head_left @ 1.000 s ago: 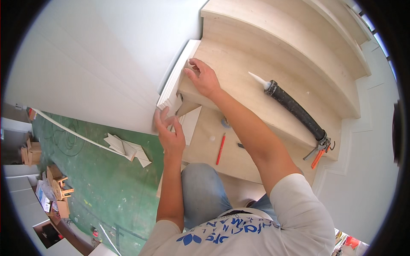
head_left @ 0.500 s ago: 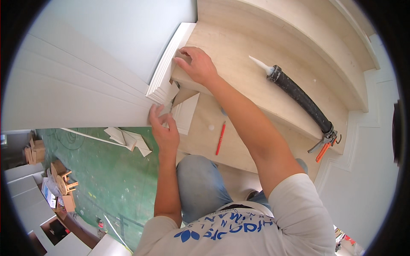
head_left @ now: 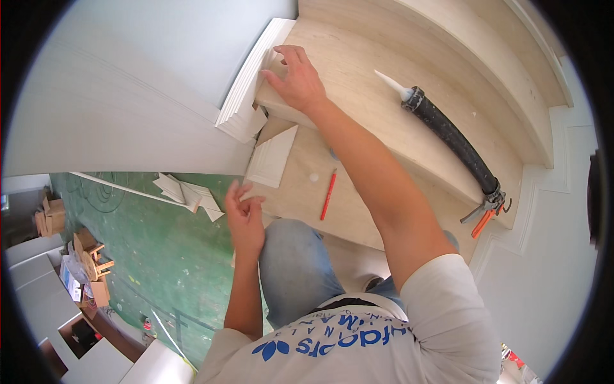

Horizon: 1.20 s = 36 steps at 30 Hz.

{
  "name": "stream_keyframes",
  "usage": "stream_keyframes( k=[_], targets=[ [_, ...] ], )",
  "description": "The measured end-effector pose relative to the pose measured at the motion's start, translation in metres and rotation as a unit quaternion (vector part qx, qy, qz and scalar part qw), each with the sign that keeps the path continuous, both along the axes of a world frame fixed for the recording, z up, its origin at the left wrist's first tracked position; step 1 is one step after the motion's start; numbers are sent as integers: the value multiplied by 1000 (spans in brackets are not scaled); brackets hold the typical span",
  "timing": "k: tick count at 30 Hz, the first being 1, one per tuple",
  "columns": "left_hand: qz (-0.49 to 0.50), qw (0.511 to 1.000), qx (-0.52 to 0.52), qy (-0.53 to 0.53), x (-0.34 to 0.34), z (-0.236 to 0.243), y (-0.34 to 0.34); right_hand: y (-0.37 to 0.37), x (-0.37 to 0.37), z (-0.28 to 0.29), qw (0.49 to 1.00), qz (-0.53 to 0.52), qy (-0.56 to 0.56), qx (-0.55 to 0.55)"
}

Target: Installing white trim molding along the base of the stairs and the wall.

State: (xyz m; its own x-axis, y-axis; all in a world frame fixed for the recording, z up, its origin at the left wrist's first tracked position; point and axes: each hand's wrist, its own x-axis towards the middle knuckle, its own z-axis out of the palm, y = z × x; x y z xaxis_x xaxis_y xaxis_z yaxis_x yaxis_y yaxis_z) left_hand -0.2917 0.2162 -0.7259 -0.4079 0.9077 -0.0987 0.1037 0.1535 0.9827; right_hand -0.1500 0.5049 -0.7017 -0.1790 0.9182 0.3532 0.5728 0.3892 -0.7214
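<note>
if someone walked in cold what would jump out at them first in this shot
The right hand presses a piece of white moulding against the wall at the left end of a pale wooden stair tread. A long black caulking gun lies across that tread to the right. The left hand hangs open and empty lower down, beside a red pencil on the step below.

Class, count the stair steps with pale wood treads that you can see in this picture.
4: the lowest step holding the red pencil, the second under the right hand and caulking gun, and two above. More may lie beyond view.
</note>
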Motion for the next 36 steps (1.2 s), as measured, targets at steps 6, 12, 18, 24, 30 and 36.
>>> stream_keyframes(
  k=[6, 12, 18, 24, 30, 36],
  targets=[
    [-69, 996, -15, -45, 11, 12, -45, -2, 9, 14, 989, 55, -25, 132],
    [-100, 995, 28, -2, 13, 11, -40, 9, 7, 58, 942, 136, -210, 223],
    [-100, 994, 31, -9, 10, 6, -42, 13, 10, 68, 898, 202, -321, 225],
    [-105, 994, 32, -12, 12, 8, -41, 15, 16, 76, 870, 221, -360, 254],
    [-98, 995, 35, 9, 11, 10, -40, 10, 13, 82, 863, 253, -389, 200],
    [-101, 994, 31, 6, 10, 7, -39, 4, 13, 103, 863, 280, -408, 105]
  ],
)
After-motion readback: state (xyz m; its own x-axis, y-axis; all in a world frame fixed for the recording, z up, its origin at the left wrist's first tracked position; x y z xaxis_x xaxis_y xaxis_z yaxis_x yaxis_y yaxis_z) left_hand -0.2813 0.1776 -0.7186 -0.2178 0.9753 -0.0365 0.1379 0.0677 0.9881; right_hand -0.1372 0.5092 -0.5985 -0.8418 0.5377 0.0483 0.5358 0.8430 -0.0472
